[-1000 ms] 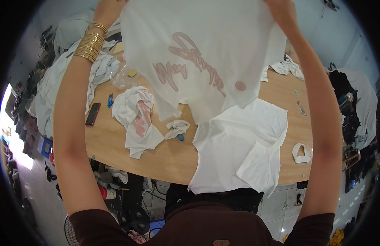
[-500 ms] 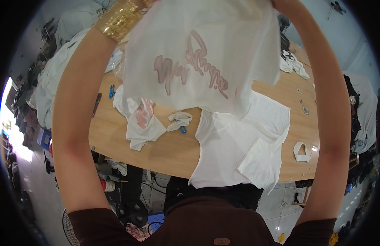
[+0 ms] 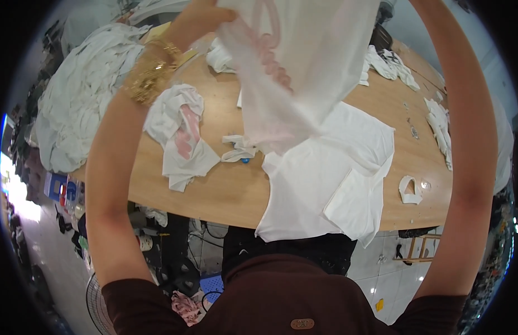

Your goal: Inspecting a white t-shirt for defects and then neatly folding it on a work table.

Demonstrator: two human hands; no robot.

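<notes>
A thin white cloth [image 3: 303, 67] with a pinkish script-like print hangs in front of me above the table, its lower part folded and blurred by motion. My left hand [image 3: 210, 17] pinches its left edge near the top of the picture. The right forearm runs out of the top edge, so my right hand is out of view. Below the hanging cloth, a white garment [image 3: 303, 192] lies spread on the table, one part folded over at its right side. Left of it is a crumpled white cloth [image 3: 183, 134] with a pink print, beside a small twisted white scrap [image 3: 238, 148].
A large heap of white cloths [image 3: 80, 100] rises at the left of the wooden table [image 3: 236, 192]. On the right lie a white ring-shaped scrap [image 3: 409, 190] and more white cloths [image 3: 393, 67]. A blue basket [image 3: 211, 286] stands on the floor below.
The hanging cloth has lost its flat spread; its left side is now folded inward. My left hand has come lower into view, while my right hand has moved out past the top edge.
</notes>
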